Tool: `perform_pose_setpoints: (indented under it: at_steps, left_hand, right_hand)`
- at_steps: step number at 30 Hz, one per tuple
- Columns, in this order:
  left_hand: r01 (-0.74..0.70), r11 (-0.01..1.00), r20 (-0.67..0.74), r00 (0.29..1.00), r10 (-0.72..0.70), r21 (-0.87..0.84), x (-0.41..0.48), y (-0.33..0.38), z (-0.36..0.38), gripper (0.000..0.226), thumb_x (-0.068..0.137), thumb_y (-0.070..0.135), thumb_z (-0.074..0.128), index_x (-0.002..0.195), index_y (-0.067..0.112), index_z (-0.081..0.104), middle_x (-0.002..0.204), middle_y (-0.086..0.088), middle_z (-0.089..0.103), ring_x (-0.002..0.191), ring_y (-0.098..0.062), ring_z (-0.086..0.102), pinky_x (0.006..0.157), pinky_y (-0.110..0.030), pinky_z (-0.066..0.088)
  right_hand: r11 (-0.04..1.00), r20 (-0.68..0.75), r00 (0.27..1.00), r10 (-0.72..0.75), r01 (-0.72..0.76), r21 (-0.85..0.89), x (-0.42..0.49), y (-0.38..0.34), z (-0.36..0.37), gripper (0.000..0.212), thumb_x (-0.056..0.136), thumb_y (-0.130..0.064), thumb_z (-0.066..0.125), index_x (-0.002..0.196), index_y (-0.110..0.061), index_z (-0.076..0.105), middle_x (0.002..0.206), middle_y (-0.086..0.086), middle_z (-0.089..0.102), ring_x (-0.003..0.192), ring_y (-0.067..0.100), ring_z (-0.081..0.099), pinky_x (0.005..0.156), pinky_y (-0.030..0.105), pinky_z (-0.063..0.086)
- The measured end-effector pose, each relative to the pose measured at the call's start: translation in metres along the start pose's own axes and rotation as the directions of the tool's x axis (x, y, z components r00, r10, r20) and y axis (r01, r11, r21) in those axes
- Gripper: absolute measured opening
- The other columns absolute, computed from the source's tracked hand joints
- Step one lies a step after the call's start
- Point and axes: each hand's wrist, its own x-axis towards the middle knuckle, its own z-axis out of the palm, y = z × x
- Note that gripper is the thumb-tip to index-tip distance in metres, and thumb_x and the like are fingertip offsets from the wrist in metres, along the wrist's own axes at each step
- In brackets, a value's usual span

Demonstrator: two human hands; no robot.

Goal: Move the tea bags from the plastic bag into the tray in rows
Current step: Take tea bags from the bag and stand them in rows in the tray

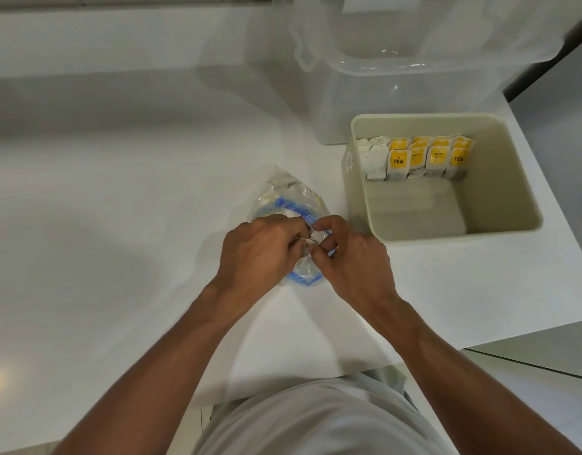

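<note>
Shirt (316, 418): filling the bottom edge, both forearms reaching forward from it.
Left grip (260, 247): curling its fingers, pinching the bag (283, 198) at its near mouth.
Right grip (352, 257): pinching the same mouth from the other side; anything else between the fingers, cannot tell.
Bag: lying on the bench (119, 192), long axis running away from the person.
Tray (503, 231): sitting right of and beyond the bag, nearer the right grip; tea bags (417, 157) standing in rows along its far wall.
Next move: probably heading rightward and forward, suiting the right grip.

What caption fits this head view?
The left hand and right hand pinch the bag at its mouth; tea bags line the tray at its far end.
</note>
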Motion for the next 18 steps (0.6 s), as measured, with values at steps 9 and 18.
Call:
perform_pose_setpoints:
  at_steps: [9,18]
  left_hand:
    - [0.134,0.947,0.027,0.991,-0.132,-0.292,0.000,0.004,-0.026,0.013,0.088,0.047,0.062,0.092,0.036,0.069,0.072,0.018,0.068,0.066,-0.005,0.064,0.059,-0.025,0.052]
    - [0.220,0.940,0.248,0.956,-0.155,-0.260,0.001,0.001,-0.034,0.020,0.087,0.025,0.068,0.101,0.036,0.058,0.087,0.016,0.070,0.072,-0.011,0.067,0.071,-0.035,0.056]
  right_hand:
    - [0.788,0.135,0.975,0.178,-0.223,0.573,-0.007,-0.017,-0.030,0.007,0.091,-0.034,0.067,0.093,-0.028,0.069,0.076,-0.010,0.071,0.069,0.009,0.068,0.065,0.022,0.055]
    - [0.730,0.135,0.962,0.236,-0.267,0.629,-0.002,-0.016,-0.037,0.024,0.085,-0.019,0.075,0.104,-0.028,0.063,0.083,-0.013,0.067,0.075,0.010,0.066,0.073,0.038,0.060]
